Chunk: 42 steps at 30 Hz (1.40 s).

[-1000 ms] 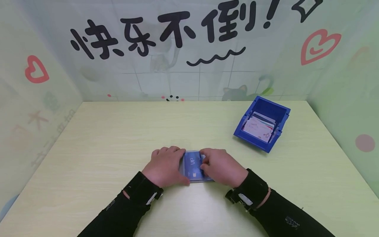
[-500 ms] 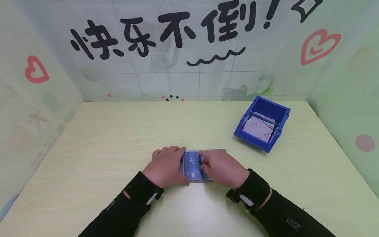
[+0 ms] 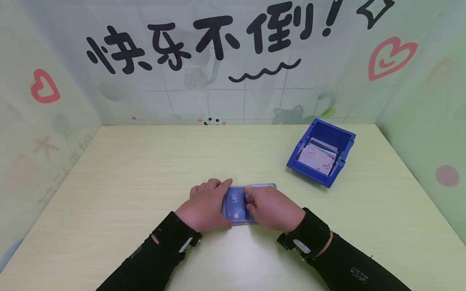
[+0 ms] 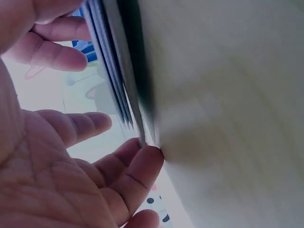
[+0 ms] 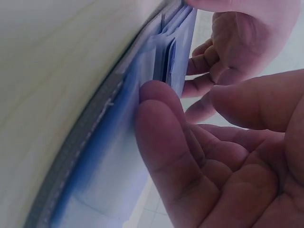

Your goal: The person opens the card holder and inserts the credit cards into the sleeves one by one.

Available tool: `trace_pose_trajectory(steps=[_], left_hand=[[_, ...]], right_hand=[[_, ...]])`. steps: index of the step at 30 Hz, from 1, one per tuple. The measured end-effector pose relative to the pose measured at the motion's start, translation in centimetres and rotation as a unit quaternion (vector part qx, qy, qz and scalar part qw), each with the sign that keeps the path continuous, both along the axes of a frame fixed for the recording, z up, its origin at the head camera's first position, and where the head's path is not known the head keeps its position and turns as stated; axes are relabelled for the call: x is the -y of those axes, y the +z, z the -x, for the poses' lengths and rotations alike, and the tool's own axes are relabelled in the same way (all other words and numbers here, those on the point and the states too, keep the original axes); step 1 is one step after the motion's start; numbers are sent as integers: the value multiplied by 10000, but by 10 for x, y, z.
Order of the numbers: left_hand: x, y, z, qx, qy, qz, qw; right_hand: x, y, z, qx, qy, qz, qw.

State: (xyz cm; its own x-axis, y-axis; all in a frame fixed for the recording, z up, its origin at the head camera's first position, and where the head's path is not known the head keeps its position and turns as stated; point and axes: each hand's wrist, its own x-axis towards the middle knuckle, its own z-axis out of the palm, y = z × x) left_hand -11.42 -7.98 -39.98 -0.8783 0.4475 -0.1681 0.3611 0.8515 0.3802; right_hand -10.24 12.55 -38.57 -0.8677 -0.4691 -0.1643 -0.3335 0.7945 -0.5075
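Observation:
A card holder (image 3: 254,222) with clear pockets lies spread on the table, a blue card (image 3: 234,204) marked VIP in its left part. At the left end my left hand (image 3: 204,206) holds the holder, forefinger at the far edge and thumb at the near edge; in the left wrist view a fingertip (image 4: 149,156) meets its edge by the table. My right hand (image 3: 274,204) lies over the right part, its fingertips against the holder beside the blue card's right edge. In the right wrist view its fingertips (image 5: 159,123) touch the pocket face while the thumb stays apart. The hand hides much of that half.
A blue plastic bin (image 3: 309,171) stands tilted towards the back right, with several cards (image 3: 316,158) in it. Printed cloth walls (image 3: 204,101) close off the table (image 3: 153,161) at the back and both sides.
My right hand's fingertips have slid slightly left over the holder. The left hand has shifted a little, its forefinger moving right along the far edge. The bin stays in place.

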Motion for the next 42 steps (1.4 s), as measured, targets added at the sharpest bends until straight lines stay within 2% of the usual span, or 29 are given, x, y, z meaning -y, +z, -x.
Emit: trace_pose_trajectory(steps=[5,10,16,19,22,26,29,33,42], left_hand=[[2,3,1,277,-25,-449,9986],[5,10,1,699,51,-1095,9915],[4,12,2,582,465,-1684,9829],[3,12,4,530,768,-1789,9794],[4,12,7,470,1002,-1860,9763],[5,14,8,258,1260,-1892,9735],[4,16,7,151,1404,-1844,9726],[0,18,5,112,1357,-1842,9734],[-8,15,-2,37,806,-2060,9752]], right_hand=[[1,0,1,84,-44,-39,9999],[1,1,1,149,-17,18,9999],[-1,1,2,269,80,80,9996],[-5,3,3,320,-2,238,9992],[-12,5,7,189,-216,284,9992],[-20,7,13,-55,-457,-198,9987],[-23,5,16,-99,-354,-555,9978],[-25,0,18,-141,-147,-680,9975],[-24,-5,17,-491,103,-507,9975]])
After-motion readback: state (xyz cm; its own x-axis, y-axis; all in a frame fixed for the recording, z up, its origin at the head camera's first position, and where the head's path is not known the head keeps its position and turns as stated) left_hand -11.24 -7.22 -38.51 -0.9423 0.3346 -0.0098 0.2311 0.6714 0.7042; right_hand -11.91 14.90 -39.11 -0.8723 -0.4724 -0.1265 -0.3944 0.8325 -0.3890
